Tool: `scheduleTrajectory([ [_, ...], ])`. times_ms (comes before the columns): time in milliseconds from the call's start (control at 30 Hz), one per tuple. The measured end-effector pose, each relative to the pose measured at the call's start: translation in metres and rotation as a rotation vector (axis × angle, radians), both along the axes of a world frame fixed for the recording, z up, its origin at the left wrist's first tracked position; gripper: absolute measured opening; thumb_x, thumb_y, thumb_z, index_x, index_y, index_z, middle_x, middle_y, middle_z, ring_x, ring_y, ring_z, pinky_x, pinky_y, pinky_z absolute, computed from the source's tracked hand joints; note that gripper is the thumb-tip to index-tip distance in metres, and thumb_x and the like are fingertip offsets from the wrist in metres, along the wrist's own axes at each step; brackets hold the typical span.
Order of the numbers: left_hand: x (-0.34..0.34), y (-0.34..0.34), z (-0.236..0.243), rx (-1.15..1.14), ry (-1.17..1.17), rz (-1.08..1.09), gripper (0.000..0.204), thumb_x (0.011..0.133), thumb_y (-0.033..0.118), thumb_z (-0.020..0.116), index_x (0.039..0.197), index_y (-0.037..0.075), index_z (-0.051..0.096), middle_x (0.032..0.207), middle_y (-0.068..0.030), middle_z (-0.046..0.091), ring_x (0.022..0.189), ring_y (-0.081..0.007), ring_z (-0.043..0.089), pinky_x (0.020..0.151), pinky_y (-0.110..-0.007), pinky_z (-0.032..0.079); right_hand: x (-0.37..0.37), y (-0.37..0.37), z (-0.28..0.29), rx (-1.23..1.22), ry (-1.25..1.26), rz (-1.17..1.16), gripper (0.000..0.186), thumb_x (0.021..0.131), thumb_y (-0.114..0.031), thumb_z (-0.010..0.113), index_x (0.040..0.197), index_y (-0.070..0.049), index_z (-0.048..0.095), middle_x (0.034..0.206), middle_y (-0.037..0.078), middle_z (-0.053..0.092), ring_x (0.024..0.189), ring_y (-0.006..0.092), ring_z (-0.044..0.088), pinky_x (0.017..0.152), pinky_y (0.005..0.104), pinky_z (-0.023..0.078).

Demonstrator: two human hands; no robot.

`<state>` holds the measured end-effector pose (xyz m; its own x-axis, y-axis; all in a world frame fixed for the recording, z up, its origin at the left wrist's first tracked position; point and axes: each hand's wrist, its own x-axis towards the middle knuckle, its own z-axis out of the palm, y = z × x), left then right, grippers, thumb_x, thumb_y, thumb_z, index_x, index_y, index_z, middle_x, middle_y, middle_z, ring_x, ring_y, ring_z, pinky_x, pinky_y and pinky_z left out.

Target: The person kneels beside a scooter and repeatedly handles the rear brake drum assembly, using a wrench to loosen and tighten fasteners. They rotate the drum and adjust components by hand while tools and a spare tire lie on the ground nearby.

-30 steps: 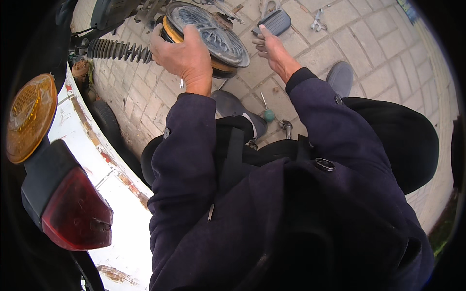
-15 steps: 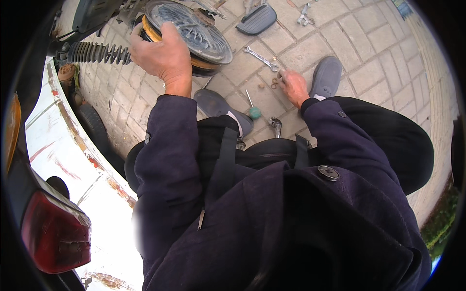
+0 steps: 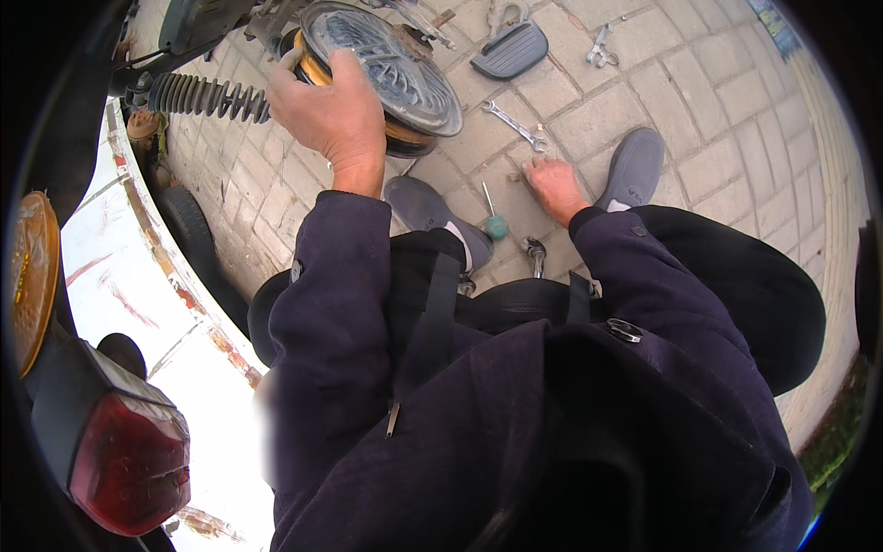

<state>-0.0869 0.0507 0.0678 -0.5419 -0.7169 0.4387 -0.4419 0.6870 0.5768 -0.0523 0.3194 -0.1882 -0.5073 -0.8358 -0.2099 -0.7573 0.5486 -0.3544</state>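
My left hand (image 3: 331, 115) grips the edge of a wheel (image 3: 382, 69), its thumb on top and its fingers reaching round the far side. The wheel has a dusty grey disc cover and an orange rim. Down on the paving, my right hand (image 3: 554, 187) has its fingers bent and close together; whatever is under their tips is hidden. A small tan bit (image 3: 513, 177) lies beside those fingers. Just beyond them is a silver wrench (image 3: 513, 125). Between my shoes rests a screwdriver (image 3: 497, 226) with a green ball-shaped handle.
A coil spring shock absorber (image 3: 207, 97) runs to the wheel's left. Farther off lie a black footrest pad (image 3: 511, 50) and a metal fitting (image 3: 602, 48). Another metal tool (image 3: 534, 256) is near my lap. At left are a red tail light (image 3: 133, 465) and a white panel (image 3: 147, 276).
The whole view has shifted, so things appear lower and farther right. My right hand now covers the small rings that showed by its fingertips. My left hand keeps its grip on the wheel.
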Motion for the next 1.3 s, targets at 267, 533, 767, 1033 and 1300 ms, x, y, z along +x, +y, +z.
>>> scheduleTrajectory([
  [267, -0.004, 0.001, 0.003, -0.023, -0.027, 0.025, 0.047, 0.080, 0.025, 0.064, 0.117, -0.004, 0.058, 0.115, -0.0238, 0.055, 0.112, -0.0410, 0.050, 0.101, -0.048, 0.038, -0.020, -0.010, 0.013, -0.069, -0.399, -0.406, 0.020, 0.083, -0.008, 0.068, 0.103, -0.005, 0.065, 0.088, 0.013, 0.068, 0.081, 0.0259, 0.069, 0.067, 0.0394, 0.055],
  [533, -0.001, 0.001, 0.003, -0.084, -0.046, 0.018, 0.045, 0.080, 0.024, 0.065, 0.115, -0.004, 0.059, 0.113, -0.0238, 0.055, 0.109, -0.0418, 0.051, 0.099, -0.049, 0.039, -0.149, -0.095, 0.087, -1.008, -1.484, -1.054, 0.017, 0.092, -0.013, 0.072, 0.103, -0.003, 0.064, 0.090, 0.002, 0.068, 0.077, 0.0098, 0.065, 0.065, 0.0235, 0.053],
  [767, -0.002, 0.001, 0.003, -0.087, -0.031, 0.009, 0.047, 0.080, 0.025, 0.064, 0.116, -0.004, 0.058, 0.112, -0.0247, 0.055, 0.109, -0.0419, 0.051, 0.099, -0.049, 0.039, -0.177, -0.144, 0.136, -1.171, -1.610, -0.934, 0.013, 0.092, -0.010, 0.071, 0.102, -0.003, 0.067, 0.091, 0.003, 0.068, 0.077, 0.0117, 0.064, 0.067, 0.0250, 0.055],
  [1033, 0.001, -0.004, -0.002, -0.078, -0.038, -0.025, 0.050, 0.080, 0.027, 0.064, 0.118, -0.005, 0.059, 0.111, -0.0255, 0.056, 0.110, -0.0404, 0.050, 0.100, -0.047, 0.037, -0.179, -0.078, 0.081, -0.947, -1.456, -0.957, 0.021, 0.096, -0.013, 0.066, 0.114, -0.002, 0.067, 0.093, 0.001, 0.068, 0.082, 0.0093, 0.064, 0.071, 0.0236, 0.055],
  [1300, 0.000, -0.008, -0.004, -0.080, -0.006, -0.038, 0.051, 0.080, 0.029, 0.065, 0.116, -0.006, 0.061, 0.112, -0.0261, 0.057, 0.111, -0.0401, 0.051, 0.102, -0.046, 0.037, -0.113, -0.046, 0.017, -0.328, -0.943, -0.877, 0.017, 0.088, -0.016, 0.070, 0.096, -0.001, 0.072, 0.084, 0.012, 0.072, 0.079, 0.0225, 0.068, 0.071, 0.0366, 0.053],
])
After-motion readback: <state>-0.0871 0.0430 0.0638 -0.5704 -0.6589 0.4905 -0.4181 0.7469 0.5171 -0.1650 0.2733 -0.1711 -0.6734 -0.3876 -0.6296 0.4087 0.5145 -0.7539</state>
